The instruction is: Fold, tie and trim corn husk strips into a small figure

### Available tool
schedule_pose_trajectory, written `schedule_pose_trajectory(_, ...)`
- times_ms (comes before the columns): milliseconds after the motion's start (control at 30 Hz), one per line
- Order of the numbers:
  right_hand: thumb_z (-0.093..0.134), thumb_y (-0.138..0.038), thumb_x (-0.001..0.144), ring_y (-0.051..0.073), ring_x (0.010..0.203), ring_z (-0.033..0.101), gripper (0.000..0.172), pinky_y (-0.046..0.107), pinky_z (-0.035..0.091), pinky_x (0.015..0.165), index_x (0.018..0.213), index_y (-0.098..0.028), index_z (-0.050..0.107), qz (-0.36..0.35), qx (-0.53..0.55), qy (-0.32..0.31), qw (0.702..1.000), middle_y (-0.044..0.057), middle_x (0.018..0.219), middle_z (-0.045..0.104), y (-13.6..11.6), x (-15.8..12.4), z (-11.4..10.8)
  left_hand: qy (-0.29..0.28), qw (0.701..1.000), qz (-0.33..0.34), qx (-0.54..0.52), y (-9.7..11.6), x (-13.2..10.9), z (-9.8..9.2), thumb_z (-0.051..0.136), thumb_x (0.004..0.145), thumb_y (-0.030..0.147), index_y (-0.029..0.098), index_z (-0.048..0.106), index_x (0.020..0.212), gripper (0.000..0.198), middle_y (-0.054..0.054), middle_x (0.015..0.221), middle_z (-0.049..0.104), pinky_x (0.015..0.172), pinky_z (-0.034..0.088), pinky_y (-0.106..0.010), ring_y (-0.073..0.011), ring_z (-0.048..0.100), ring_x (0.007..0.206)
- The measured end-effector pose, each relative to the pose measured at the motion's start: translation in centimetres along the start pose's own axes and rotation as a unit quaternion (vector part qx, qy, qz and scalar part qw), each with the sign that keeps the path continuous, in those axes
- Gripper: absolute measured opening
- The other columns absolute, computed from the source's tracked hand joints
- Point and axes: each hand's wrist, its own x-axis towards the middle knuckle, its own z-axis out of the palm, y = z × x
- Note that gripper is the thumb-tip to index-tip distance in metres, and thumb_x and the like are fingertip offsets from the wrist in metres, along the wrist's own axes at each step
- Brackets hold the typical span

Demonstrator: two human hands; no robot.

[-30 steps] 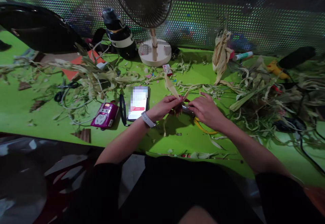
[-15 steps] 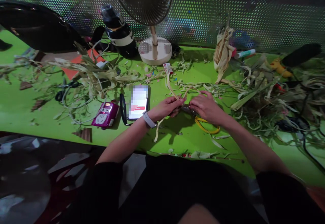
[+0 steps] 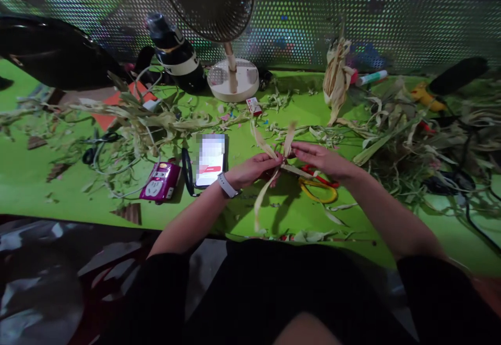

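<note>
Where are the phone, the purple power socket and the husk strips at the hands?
Phone [image 3: 212, 161]: head view, on its lit screen.
Purple power socket [image 3: 160, 181]: head view, on its upper face.
Husk strips [image 3: 289, 139]: head view, middle of one strip.

Table [image 3: 84, 199]: green, we see it run across the view
Perforated screen [image 3: 301, 34]: along the back
Fan [image 3: 213, 8]: white round base, we put it in front of the screen
Bottle [image 3: 178, 55]: black, pale band, just left of fan
Small box [image 3: 254, 106]: red-white, near fan base
Phone [image 3: 212, 162]: lit, partly pixelated
Purple socket block [image 3: 161, 182]: left of phone, black loop [image 3: 187, 173] between
Marker [image 3: 371, 77]: back right, we see white and teal
</note>
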Motion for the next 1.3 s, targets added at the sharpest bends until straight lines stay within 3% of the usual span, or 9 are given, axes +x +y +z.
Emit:
schedule_pose_trajectory(133, 0.066, -0.050, 0.080, 0.020, 0.109, 0.063, 0.039, 0.042, 0.044, 0.103, 0.112, -0.028, 0.071, -0.051, 0.122, -0.036, 0.991, 0.003, 0.115, 0.071, 0.0, 0.4, 0.1, 0.027, 1.000, 0.001, -0.013, -0.4, 0.3, 0.3, 0.070, 0.080, 0.035, 0.013, 0.064, 0.087, 0.024, 0.000, 0.070, 0.063, 0.060, 0.043, -0.021, -0.0064, 0.053, 0.060)
schedule_pose_trajectory(267, 0.073, -0.043, 0.075, 0.019, 0.103, 0.063, 0.026, 0.038, 0.049, 0.095, 0.095, -0.026, 0.076, -0.125, 0.075, -0.028, 0.989, 0.004, 0.110, 0.070, 0.1, 0.6, -0.4, 0.008, 0.999, -0.010, -0.041, -0.3, 0.2, 0.4, 0.068, 0.081, 0.041, 0.012, 0.064, 0.085, 0.029, 0.000, 0.069, 0.061, 0.059, 0.042, -0.021, -0.0073, 0.054, 0.061)
schedule_pose_trajectory(367, 0.076, -0.044, 0.071, 0.017, 0.090, 0.064, 0.023, 0.037, 0.051, 0.086, 0.083, -0.024, 0.076, -0.143, 0.051, 0.025, 0.988, 0.004, 0.098, 0.069, 0.5, 0.7, -0.2, -0.023, 0.999, -0.022, -0.030, -0.2, 0.1, 0.4, 0.065, 0.081, 0.050, 0.013, 0.065, 0.087, 0.037, 0.002, 0.059, 0.053, 0.045, 0.029, -0.019, -0.0062, 0.046, 0.050)
schedule_pose_trajectory(500, 0.074, -0.048, 0.072, 0.016, 0.075, 0.062, 0.026, 0.035, 0.052, 0.076, 0.076, -0.023, 0.073, -0.127, 0.080, 0.112, 0.982, 0.001, 0.078, 0.067, 0.7, 0.6, 0.9, 0.019, 0.999, 0.036, 0.015, -0.4, 0.2, 0.6, 0.068, 0.078, 0.047, 0.013, 0.068, 0.089, 0.035, 0.002, 0.064, 0.051, 0.045, 0.021, -0.018, -0.0036, 0.040, 0.051)
schedule_pose_trajectory(833, 0.076, -0.055, 0.066, 0.017, 0.068, 0.061, 0.034, 0.037, 0.053, 0.073, 0.071, -0.022, 0.067, -0.103, 0.089, 0.209, 0.968, 0.001, 0.073, 0.067, 0.4, 0.9, 2.2, 0.007, 0.993, 0.071, 0.097, -0.2, -0.1, 1.0, 0.068, 0.078, 0.048, 0.015, 0.064, 0.082, 0.034, 0.006, 0.058, 0.046, 0.048, 0.029, -0.017, -0.0036, 0.040, 0.051)
schedule_pose_trajectory(1033, 0.060, -0.038, 0.083, 0.017, 0.076, 0.066, 0.018, 0.035, 0.055, 0.076, 0.093, -0.023, 0.064, -0.007, 0.228, 0.228, 0.947, 0.002, 0.083, 0.070, 1.9, 1.7, 1.7, 0.076, 0.989, 0.117, -0.057, -0.1, 0.3, 1.1, 0.065, 0.082, 0.045, 0.015, 0.066, 0.097, 0.034, -0.003, 0.075, 0.067, 0.060, 0.048, -0.020, -0.0105, 0.064, 0.068)
schedule_pose_trajectory(1100, 0.053, -0.026, 0.084, 0.017, 0.082, 0.067, 0.013, 0.036, 0.055, 0.081, 0.091, -0.022, 0.063, 0.034, 0.277, 0.210, 0.937, 0.003, 0.085, 0.071, 2.3, 1.7, 2.1, 0.112, 0.978, 0.141, -0.102, 0.0, 0.5, 1.0, 0.066, 0.082, 0.042, 0.016, 0.066, 0.102, 0.033, -0.006, 0.084, 0.072, 0.069, 0.053, -0.024, -0.0136, 0.068, 0.078)
schedule_pose_trajectory(1167, 0.050, -0.019, 0.080, 0.018, 0.088, 0.068, 0.015, 0.037, 0.053, 0.086, 0.087, -0.020, 0.063, 0.057, 0.285, 0.143, 0.946, 0.004, 0.088, 0.072, 2.3, 1.4, 2.8, 0.145, 0.969, 0.164, -0.117, 0.0, 0.7, 0.9, 0.067, 0.082, 0.040, 0.017, 0.066, 0.102, 0.031, -0.006, 0.087, 0.073, 0.075, 0.054, -0.026, -0.0142, 0.069, 0.083)
schedule_pose_trajectory(1300, 0.060, -0.026, 0.078, 0.018, 0.093, 0.066, 0.015, 0.035, 0.052, 0.088, 0.091, -0.019, 0.063, 0.055, 0.234, 0.029, 0.970, 0.004, 0.094, 0.072, 1.0, 0.3, 4.7, 0.175, 0.963, 0.181, -0.100, -0.5, 1.1, 0.9, 0.072, 0.076, 0.041, 0.017, 0.065, 0.096, 0.031, -0.003, 0.084, 0.073, 0.082, 0.055, -0.029, -0.0144, 0.071, 0.085)
